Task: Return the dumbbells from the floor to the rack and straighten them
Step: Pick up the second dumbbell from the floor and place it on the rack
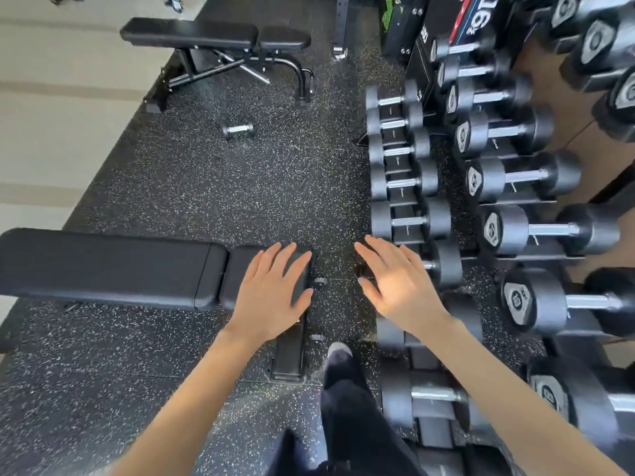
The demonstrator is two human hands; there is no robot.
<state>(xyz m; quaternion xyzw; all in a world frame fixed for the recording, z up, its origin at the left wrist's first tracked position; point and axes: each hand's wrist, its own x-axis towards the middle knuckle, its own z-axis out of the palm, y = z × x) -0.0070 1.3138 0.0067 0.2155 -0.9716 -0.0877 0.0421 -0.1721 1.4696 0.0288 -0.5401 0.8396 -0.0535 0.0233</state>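
Both hands are empty here, fingers spread flat, nothing gripped. Left hand [271, 290] hovers over the end of the near bench [113, 266]; right hand [398, 280] hangs just in front of the rack [405, 231], by the lower tier's row.

The one stray dumbbell [238, 129] is lying on the floor [268, 187], well apart from the person, nearer the far bench [220, 39] than the rack.

What could go wrong, as a guess: it's got round heads, so a sloppy grab or a nudge with a foot could send it rolling toward the far bench legs. Carrying it back, the near bench end sticks right into the walking lane, with its foot bar and knobs low by the shoe [338, 348], so it's an easy shin or toe catch. Setting it down, fingers could get pinched between neighbouring heads since the racked ones sit tight together.

Room-wise, the strip of floor between benches and rack is open and wide enough to walk straight up. The tight spot is right where the person is standing now.
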